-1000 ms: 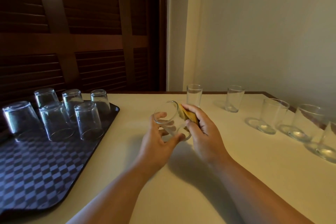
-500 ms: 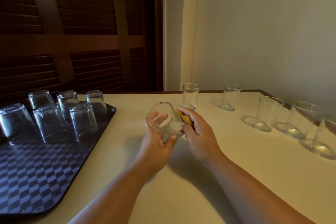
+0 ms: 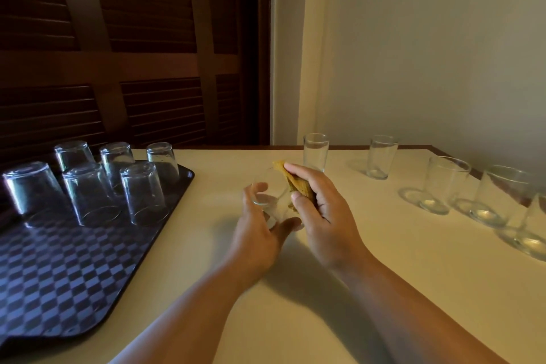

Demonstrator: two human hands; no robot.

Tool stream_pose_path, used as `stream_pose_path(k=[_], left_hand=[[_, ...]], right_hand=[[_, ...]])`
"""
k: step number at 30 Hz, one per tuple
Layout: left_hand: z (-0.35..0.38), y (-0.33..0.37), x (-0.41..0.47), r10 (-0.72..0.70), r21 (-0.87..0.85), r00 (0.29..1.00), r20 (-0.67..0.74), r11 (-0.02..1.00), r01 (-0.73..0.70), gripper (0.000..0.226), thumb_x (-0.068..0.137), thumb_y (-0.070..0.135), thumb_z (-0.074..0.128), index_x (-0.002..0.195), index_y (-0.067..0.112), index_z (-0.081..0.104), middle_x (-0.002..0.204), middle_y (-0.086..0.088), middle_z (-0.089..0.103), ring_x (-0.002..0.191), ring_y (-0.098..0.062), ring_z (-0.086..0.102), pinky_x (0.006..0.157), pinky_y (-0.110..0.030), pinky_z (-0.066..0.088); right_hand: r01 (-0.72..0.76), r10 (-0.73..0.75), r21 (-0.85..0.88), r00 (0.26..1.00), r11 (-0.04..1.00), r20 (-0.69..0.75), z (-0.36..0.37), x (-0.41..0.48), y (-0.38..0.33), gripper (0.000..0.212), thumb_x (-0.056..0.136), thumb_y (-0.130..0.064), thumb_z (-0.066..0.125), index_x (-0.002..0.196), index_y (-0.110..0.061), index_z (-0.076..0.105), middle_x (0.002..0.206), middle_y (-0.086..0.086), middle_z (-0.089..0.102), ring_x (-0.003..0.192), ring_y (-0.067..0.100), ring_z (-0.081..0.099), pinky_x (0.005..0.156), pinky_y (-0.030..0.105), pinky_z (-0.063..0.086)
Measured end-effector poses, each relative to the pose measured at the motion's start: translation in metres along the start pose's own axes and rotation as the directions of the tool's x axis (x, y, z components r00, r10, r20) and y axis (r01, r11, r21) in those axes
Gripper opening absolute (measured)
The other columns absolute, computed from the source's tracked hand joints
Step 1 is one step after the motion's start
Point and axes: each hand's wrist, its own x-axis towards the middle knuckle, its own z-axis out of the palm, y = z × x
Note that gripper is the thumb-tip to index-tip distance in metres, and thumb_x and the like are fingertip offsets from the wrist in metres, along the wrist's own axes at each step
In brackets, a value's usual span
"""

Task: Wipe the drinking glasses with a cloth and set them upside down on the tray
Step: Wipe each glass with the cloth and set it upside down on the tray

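We logged this as mid-wipe on the seventh glass. The left hand [image 3: 260,233] was curled round the held glass [image 3: 270,195], fingers and thumb wrapped on its body. The glass was tipped on its side in the air just above the table [image 3: 295,319], near the middle, between the two hands. The right hand [image 3: 322,216] pinched a folded yellow cloth [image 3: 298,186] between thumb and fingers and pressed it on the glass's right side, so neither hand was free or spread wide. We could not tell which end of the glass faced us, as it was too see-through. The tray [image 3: 59,275], dark with a checker pattern, sat at the left of the table, well apart from the hands. Six inverted glasses [image 3: 143,192] stood close together in two rows on its far part, and its near part showed only the pattern. Five upright glasses [image 3: 381,156] stood along the far and right side of the table, one just behind the right hand and the last cut by the frame edge. A louvred door [image 3: 147,38] was behind the tray and a plain wall [image 3: 428,53] behind the upright ones. We judged the task about half done: six set down, one in hand, five to go. The next move, as we judged it, was to finish the rub, lift the cloth off, turn the glass mouth down with the left hand, carry it left and set it in front of the rows without knocking the ones packed there. With smooth glass in a one-hand grip, we flagged a slip during the flip as the risk.
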Motion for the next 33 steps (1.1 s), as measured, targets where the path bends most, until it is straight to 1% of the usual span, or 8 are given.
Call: stream_pose_path(k=[4,8,12,18,21,24,28,33], left_hand=[[0.000,0.002,0.002,0.076,-0.015,0.994,-0.084,0.997,-0.078,0.063,0.085,0.003,0.078,0.125,0.031,0.037,0.128,0.009,0.056,0.107,0.000,0.067,0.086,-0.018,0.055],[0.000,-0.002,0.005,0.009,-0.146,0.999,-0.054,0.989,-0.017,0.073,0.087,-0.004,0.072,0.134,0.032,0.030,0.142,0.009,0.047,0.126,-0.009,0.057,0.093,-0.023,0.054],[-0.001,-0.003,0.007,0.000,-0.185,0.998,-0.065,0.983,-0.012,0.070,0.092,-0.012,0.063,0.139,0.028,0.029,0.137,-0.006,0.053,0.118,-0.018,0.061,0.075,-0.016,0.056],[-0.006,-0.003,0.010,0.104,0.018,0.975,-0.198,0.995,-0.102,0.085,0.064,0.017,0.095,0.125,0.035,0.039,0.108,0.000,0.064,0.094,-0.012,0.071,0.085,-0.029,0.058],[-0.002,-0.005,0.004,0.053,0.021,0.997,-0.059,0.998,-0.052,0.076,0.071,0.013,0.091,0.123,0.039,0.042,0.120,0.001,0.059,0.101,-0.004,0.067,0.086,-0.026,0.058],[0.001,-0.006,-0.001,-0.011,-0.023,0.998,0.061,1.000,0.012,0.080,0.083,0.006,0.082,0.133,0.044,0.032,0.127,-0.010,0.060,0.108,-0.018,0.068,0.093,-0.034,0.059],[0.003,-0.003,-0.003,0.111,0.046,0.993,0.043,0.993,-0.113,0.081,0.085,-0.004,0.076,0.128,0.048,0.033,0.133,0.003,0.059,0.116,-0.011,0.065,0.098,-0.040,0.057],[0.000,-0.003,-0.002,0.135,0.057,0.991,0.020,0.989,-0.136,0.083,0.081,0.003,0.082,0.140,0.033,0.031,0.125,0.009,0.061,0.112,-0.008,0.066,0.099,-0.040,0.056]], right_hand=[[-0.141,0.142,-0.019,0.989,0.990,0.040,0.000,0.007,0.013,0.036,0.102,-0.013,0.055,0.130,-0.035,0.059,0.125,-0.020,0.061,0.120,-0.004,0.054,0.102,0.019,0.045],[-0.093,0.092,-0.056,0.996,0.994,-0.018,0.003,0.007,0.012,0.035,0.099,-0.007,0.057,0.124,-0.029,0.065,0.118,-0.023,0.062,0.113,-0.009,0.055,0.093,0.006,0.039],[-0.045,0.041,-0.057,0.997,0.997,-0.072,0.000,0.009,0.011,0.029,0.096,0.000,0.053,0.103,-0.022,0.070,0.106,-0.013,0.067,0.102,0.005,0.061,0.084,0.014,0.047],[-0.030,0.004,-0.159,0.987,0.987,-0.162,-0.009,0.013,0.016,0.023,0.082,-0.008,0.046,0.072,-0.018,0.064,0.093,-0.002,0.065,0.094,0.004,0.060,0.080,0.014,0.045],[0.023,-0.031,-0.099,0.996,0.995,-0.080,-0.005,0.010,0.007,0.020,0.084,-0.007,0.044,0.078,-0.018,0.060,0.094,-0.001,0.063,0.096,0.011,0.059,0.080,0.024,0.047],[0.085,-0.083,0.040,0.995,0.996,-0.051,-0.004,0.008,-0.005,0.011,0.093,-0.015,0.049,0.087,-0.017,0.058,0.103,0.001,0.063,0.098,0.014,0.059,0.078,0.020,0.046],[0.019,-0.009,0.078,0.992,0.997,-0.122,-0.009,0.009,-0.002,0.004,0.101,-0.017,0.056,0.098,-0.020,0.056,0.103,0.003,0.066,0.082,0.012,0.060,0.070,0.017,0.048],[-0.161,0.171,0.165,0.984,0.973,-0.049,-0.015,0.011,0.003,0.038,0.096,-0.001,0.057,0.124,-0.022,0.041,0.111,0.002,0.058,0.089,0.011,0.061,0.074,0.023,0.056]])
